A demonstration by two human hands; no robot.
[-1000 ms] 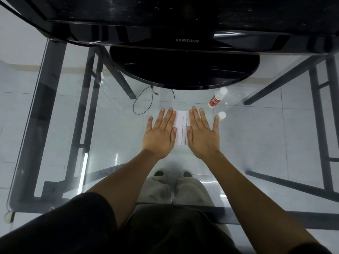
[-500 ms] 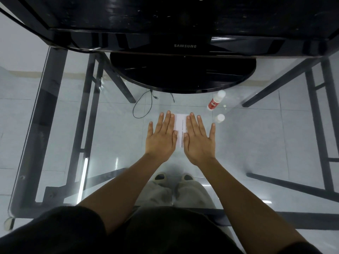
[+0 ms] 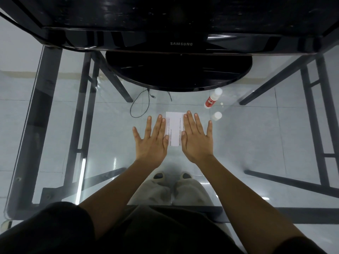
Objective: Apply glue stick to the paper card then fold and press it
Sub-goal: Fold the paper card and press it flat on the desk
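Your left hand (image 3: 151,142) and right hand (image 3: 197,140): flat, fingers straight, gripping nothing. They flank paper card (image 3: 174,127) on glass worktop (image 3: 110,143), inner edges overlapping card's sides, likely pressing glued fold down. Glue stick (image 3: 212,100) sits beyond right hand, out of way.

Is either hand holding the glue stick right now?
No, the glue stick sits on the glass table, apart from the left hand and right hand, which both lie flat at the edges of the paper card.

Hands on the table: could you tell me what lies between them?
The paper card lies between the left hand and right hand, seen in the head view.
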